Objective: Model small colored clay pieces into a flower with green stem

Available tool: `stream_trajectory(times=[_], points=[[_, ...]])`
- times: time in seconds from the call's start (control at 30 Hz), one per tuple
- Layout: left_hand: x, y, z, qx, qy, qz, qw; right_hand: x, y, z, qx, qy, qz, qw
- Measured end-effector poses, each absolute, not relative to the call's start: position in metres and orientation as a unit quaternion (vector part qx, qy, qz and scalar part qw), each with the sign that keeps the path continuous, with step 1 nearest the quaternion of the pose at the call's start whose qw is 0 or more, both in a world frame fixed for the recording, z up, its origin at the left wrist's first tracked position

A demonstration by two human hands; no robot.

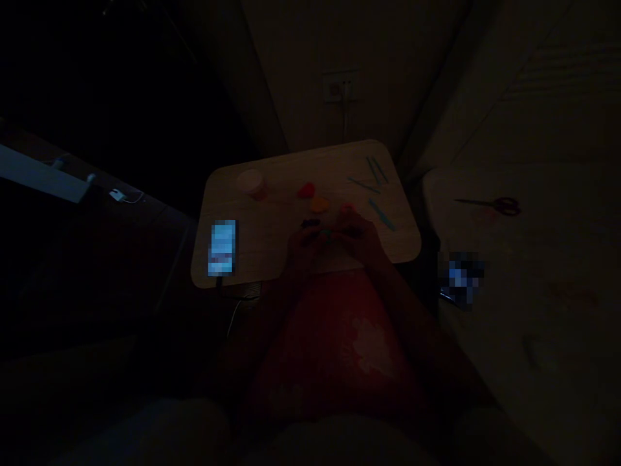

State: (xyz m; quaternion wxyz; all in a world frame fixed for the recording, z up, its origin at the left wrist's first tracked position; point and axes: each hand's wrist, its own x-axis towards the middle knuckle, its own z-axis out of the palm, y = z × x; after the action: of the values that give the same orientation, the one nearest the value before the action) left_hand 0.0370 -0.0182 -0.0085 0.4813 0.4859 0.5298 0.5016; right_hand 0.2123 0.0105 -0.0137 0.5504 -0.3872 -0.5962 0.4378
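Observation:
The scene is very dark. Both my hands meet over the near edge of a small wooden table (pixel 272 194). My left hand (pixel 303 249) and my right hand (pixel 359 238) have their fingers curled together around a small greenish piece (pixel 326 233) between them. Just beyond my fingers lie a red lump (pixel 306 190), an orange lump (pixel 319 205), a pinkish lump (pixel 346 208) and a dark bit (pixel 309 223). A pale pink tub (pixel 252 183) stands at the table's back left.
A lit phone (pixel 222 247) lies on the table's left front. Several thin teal tools (pixel 376 171) lie at the back right. Scissors (pixel 502 206) rest on a pale surface to the right. A wall socket (pixel 339 87) is behind the table.

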Motion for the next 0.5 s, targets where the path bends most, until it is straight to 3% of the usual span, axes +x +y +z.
stream_trajectory(times=[0.23, 0.5], points=[[0.0346, -0.0179, -0.0073, 0.491, 0.556, 0.513, 0.432, 0.2131, 0.0065, -0.0105, -0.391, -0.593, 0.507, 0.488], [0.0361, -0.0183, -0.0097, 0.522, 0.554, 0.494, 0.42, 0.2128, 0.0055, -0.006, -0.355, -0.605, 0.53, 0.477]])
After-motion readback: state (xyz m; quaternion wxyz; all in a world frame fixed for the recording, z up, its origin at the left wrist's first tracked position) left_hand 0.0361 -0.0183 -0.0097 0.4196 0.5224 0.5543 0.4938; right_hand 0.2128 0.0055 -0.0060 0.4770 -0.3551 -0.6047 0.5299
